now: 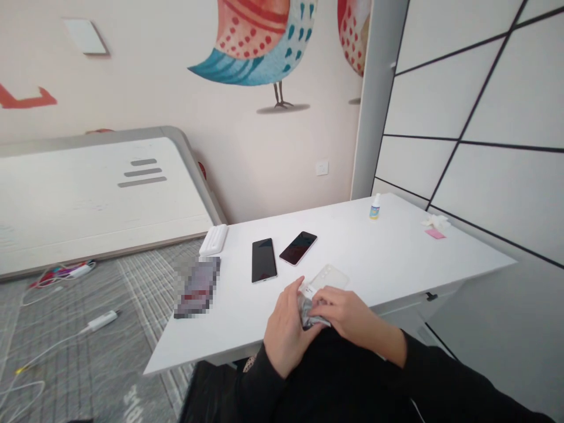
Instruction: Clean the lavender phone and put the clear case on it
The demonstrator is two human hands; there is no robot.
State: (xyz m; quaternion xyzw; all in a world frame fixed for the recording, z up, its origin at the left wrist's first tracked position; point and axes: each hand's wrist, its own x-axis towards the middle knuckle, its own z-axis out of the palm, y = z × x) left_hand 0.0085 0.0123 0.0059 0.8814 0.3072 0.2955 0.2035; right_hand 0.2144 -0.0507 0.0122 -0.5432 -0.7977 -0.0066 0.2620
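Note:
Near the table's front edge, my left hand is curled around a small, shiny, silvery packet, with its thumb below it. My right hand reaches in from the right and pinches the same packet; its fingers partly cover it. Just beyond my hands, a clear phone case lies on the white table. Further off are a dark phone lying flat and a second phone set at an angle beside it.
A blurred-out flat object lies at the table's left edge, near a white case. Toward the back right stand a small bottle, white crumpled tissue and a pink slip. White cables lie on the carpet.

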